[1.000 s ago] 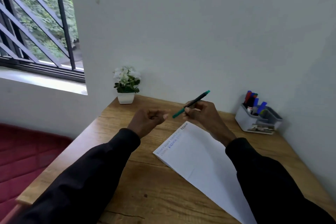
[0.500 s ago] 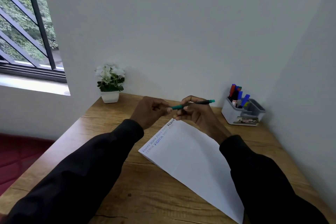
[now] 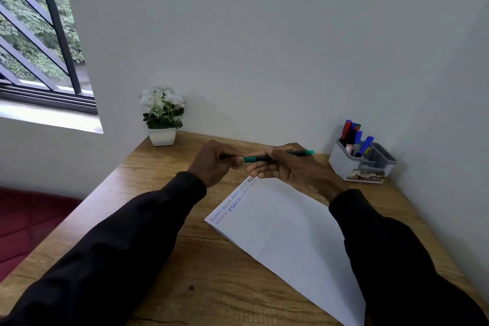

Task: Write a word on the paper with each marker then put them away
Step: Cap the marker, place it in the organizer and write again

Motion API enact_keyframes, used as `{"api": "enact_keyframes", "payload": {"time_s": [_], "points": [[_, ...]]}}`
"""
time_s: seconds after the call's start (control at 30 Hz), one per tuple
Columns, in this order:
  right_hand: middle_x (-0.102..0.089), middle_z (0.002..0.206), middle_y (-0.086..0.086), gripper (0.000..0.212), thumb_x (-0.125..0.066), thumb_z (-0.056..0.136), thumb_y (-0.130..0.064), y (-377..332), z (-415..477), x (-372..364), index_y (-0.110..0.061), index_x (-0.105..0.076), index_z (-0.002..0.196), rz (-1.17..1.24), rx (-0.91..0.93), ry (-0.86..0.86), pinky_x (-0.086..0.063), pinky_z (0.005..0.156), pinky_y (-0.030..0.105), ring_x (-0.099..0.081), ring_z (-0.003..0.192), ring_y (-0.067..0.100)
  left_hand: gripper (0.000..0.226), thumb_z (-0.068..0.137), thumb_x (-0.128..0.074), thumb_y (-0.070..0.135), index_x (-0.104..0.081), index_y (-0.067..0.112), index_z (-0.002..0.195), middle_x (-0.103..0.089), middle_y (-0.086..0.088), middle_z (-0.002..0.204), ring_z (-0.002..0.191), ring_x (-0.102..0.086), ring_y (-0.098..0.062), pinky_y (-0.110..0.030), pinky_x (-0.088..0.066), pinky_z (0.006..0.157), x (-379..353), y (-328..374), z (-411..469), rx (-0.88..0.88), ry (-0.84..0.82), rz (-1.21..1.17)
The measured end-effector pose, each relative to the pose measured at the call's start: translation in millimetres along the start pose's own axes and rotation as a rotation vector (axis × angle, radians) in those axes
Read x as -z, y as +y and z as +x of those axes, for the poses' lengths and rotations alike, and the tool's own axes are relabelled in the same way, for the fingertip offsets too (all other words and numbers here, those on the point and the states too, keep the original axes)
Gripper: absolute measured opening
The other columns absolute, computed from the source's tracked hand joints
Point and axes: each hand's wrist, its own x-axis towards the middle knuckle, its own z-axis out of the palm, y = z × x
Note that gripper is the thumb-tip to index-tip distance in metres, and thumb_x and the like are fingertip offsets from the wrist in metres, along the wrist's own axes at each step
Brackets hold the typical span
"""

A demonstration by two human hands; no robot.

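Observation:
A thin green-and-black marker (image 3: pixel 277 156) lies level in the air above the far end of the white paper (image 3: pixel 288 233). My right hand (image 3: pixel 288 167) grips its barrel. My left hand (image 3: pixel 214 161) pinches the green cap end of the marker. The paper lies slanted on the wooden desk (image 3: pixel 158 219) and has several words written in blue and black along its far left edge. A grey holder (image 3: pixel 362 164) with several red, blue and black markers stands at the back right by the wall.
A small white pot with white flowers (image 3: pixel 162 114) stands at the desk's back left corner. White walls close the desk at the back and right. A barred window is at the upper left, and a red cushion (image 3: pixel 26 222) lies to the left below the desk.
The marker went from pointing up and to the right to lying level. My left hand came over and took hold of its green end. The camera view shifted slightly.

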Motion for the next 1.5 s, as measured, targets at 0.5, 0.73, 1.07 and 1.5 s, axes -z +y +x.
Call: {"api": "enact_keyframes", "payload": {"time_s": [0.5, 0.73, 1.07, 1.5], "points": [[-0.07, 0.074, 0.024, 0.009, -0.067, 0.089, 0.008, 44.7, 21.0, 28.9, 0.004, -0.074, 0.084, -0.409, 0.058, 0.509, -0.046, 0.043, 0.025, -0.061, 0.049, 0.021, 0.022, 0.074, -0.083, 0.018, -0.077, 0.016, 0.095, -0.07, 0.003, 0.089, 0.082, -0.062, -0.009, -0.02, -0.051, 0.069, -3.5, -57.9, 10.7, 0.321, -0.041, 0.175], [-0.069, 0.069, 0.027, 0.009, -0.061, 0.093, 0.012, 63.0, 26.8, 26.5, 0.017, -0.064, 0.087, -0.359, 0.055, 0.459, -0.052, 0.046, 0.031, -0.064, 0.05, 0.029, 0.021, 0.069, -0.087, 0.02, -0.076, 0.026, 0.086, -0.067, 0.002, 0.093, 0.088, -0.062, -0.01, -0.024, -0.052, 0.075, -13.9, -59.2, 13.4, 0.256, -0.014, 0.086], [-0.068, 0.066, 0.027, 0.011, -0.065, 0.091, 0.012, 77.4, 28.6, 26.3, 0.013, -0.06, 0.081, -0.39, 0.099, 0.481, -0.049, 0.045, 0.03, -0.062, 0.047, 0.028, 0.034, 0.074, -0.083, 0.029, -0.057, 0.046, 0.087, -0.044, 0.03, 0.102, 0.107, -0.048, -0.009, -0.041, -0.042, 0.098, -24.9, -44.0, 4.6, 0.135, -0.207, 0.087], [-0.067, 0.06, 0.017, 0.012, -0.067, 0.089, 0.009, 81.0, 29.4, 27.5, 0.014, -0.06, 0.081, -0.424, 0.072, 0.499, -0.045, 0.042, 0.027, -0.059, 0.046, 0.024, 0.031, 0.08, -0.076, 0.034, -0.05, 0.047, 0.091, -0.05, 0.009, 0.121, 0.116, -0.035, -0.007, -0.031, -0.025, 0.1, -24.9, -48.4, 7.5, 0.104, -0.258, 0.174]]}}
